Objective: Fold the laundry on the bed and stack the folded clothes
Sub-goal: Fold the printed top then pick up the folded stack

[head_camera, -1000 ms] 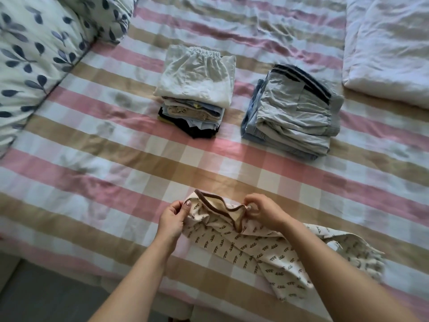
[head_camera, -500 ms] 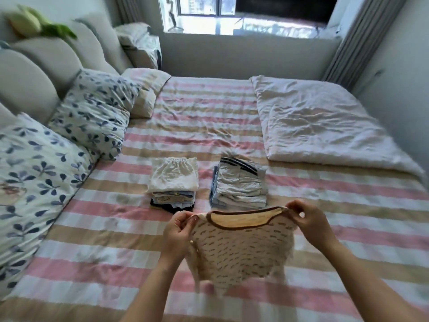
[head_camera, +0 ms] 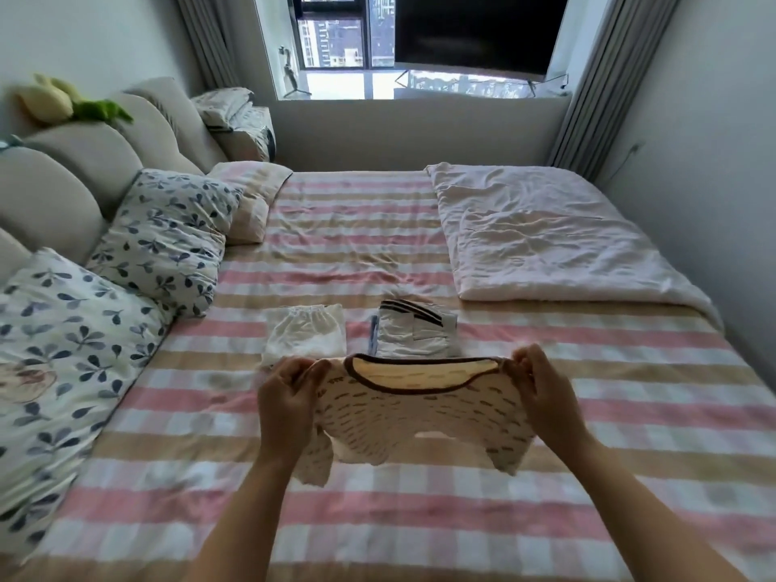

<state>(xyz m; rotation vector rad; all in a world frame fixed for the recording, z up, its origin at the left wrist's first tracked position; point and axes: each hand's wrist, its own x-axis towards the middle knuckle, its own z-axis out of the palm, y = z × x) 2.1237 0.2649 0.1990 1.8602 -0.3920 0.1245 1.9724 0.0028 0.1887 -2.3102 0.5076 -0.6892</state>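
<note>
Both hands, left hand (head_camera: 289,396) and right hand (head_camera: 541,392), pinch the patterned top (head_camera: 424,417) by its shoulders, midair. Sleeves look bunched underneath, probably; laid down like that, it'll fold lopsided.

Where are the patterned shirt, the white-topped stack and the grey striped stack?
patterned shirt (head_camera: 420,417): head view, chest panel below the brown collar.
white-topped stack (head_camera: 306,336): head view, middle of its top garment.
grey striped stack (head_camera: 413,336): head view, its top garment's grey fabric.

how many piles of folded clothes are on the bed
2: a white-topped pile on the left and a grey pile to its right, both partly hidden behind the held shirt.
</note>
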